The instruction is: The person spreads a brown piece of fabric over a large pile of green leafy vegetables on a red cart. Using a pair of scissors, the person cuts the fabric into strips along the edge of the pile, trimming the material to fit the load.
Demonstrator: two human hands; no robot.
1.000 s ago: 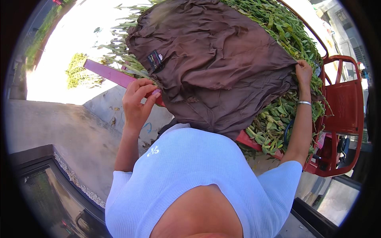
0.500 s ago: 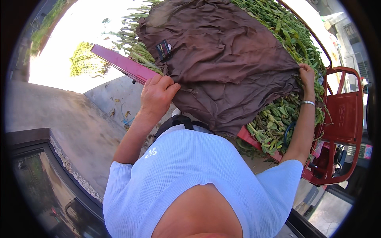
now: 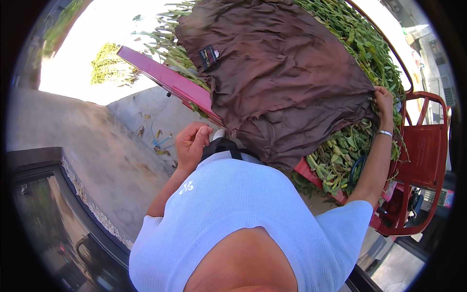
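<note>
A wrinkled brown cloth [image 3: 287,73] with a dark label [image 3: 208,57] is spread over a heap of green leafy stalks [image 3: 372,53]. My right hand [image 3: 384,106], a silver bracelet on its wrist, pinches the cloth's right edge against the leaves. Apart from the cloth, my left hand [image 3: 192,142] hangs near my waist with its fingers curled in; nothing shows in it. The cloth's near left corner droops just right of that hand, by the red side panel [image 3: 168,80] of the cart bed.
The red metal seat frame [image 3: 424,151] of the cart stands at the right. Another pile of stalks [image 3: 111,65] lies on bright ground at the far left. A dark-framed glass pane [image 3: 53,219] is at the lower left. Dry leaves and blue string [image 3: 158,141] litter the concrete.
My left hand has let go of the cloth's left edge and drawn back toward my waist. My right hand keeps its pinch on the right edge. The view has shifted slightly.
</note>
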